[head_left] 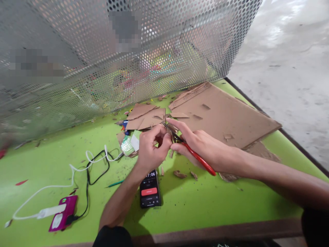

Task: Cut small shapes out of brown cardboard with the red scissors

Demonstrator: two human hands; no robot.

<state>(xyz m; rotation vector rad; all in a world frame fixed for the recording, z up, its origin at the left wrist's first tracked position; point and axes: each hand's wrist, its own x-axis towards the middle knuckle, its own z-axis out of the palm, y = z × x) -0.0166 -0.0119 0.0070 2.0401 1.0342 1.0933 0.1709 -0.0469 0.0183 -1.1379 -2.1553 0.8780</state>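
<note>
Red-handled pliers [199,158] with dark, slim jaws are in my right hand [205,145], whose index finger stretches forward along them. Their jaws reach up to the fingertips of my left hand [154,145]. Those fingers are curled into a pinch, and whatever lies between them is too small or hidden to name. Small brown cardboard scraps [171,128] show just behind the jaws. Below my left wrist a phone [149,193] with a lit timer screen lies on the green table [195,209], partly covered by the wrist.
A large cardboard sheet [218,109] and torn cardboard pieces [145,116] lie behind my hands. A perforated metal panel [154,55] rises along the far side. White and black cables [88,168] run to a magenta power block [63,212]. A teal pencil-like stick [115,183] lies left of the phone.
</note>
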